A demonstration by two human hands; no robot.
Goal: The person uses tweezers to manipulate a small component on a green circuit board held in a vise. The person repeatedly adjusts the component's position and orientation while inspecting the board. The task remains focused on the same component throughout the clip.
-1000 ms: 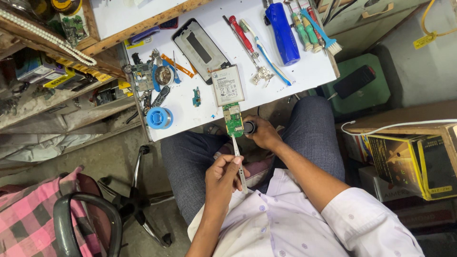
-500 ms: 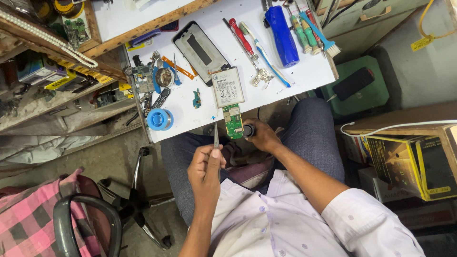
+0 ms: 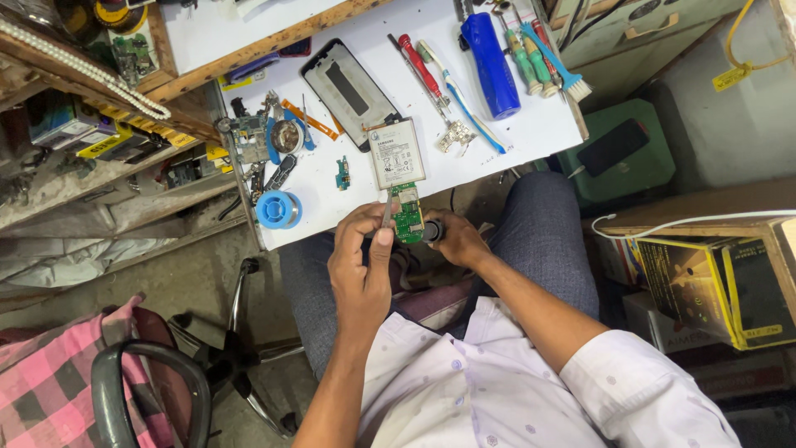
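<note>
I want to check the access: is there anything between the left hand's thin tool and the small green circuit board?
Nothing visible does. The left hand holds the thin tool right at the edge of the green circuit board, which the right hand steadies from the other side.

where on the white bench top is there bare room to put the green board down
Barest patch: the near right part of the bench top, between the toothbrush and the right edge. A smaller gap lies between the solder reel and the battery. The left edge by the reel is crowded with small parts, and the far right with screwdrivers.

Cluttered table [image 3: 531, 137]; free space near edge
</note>
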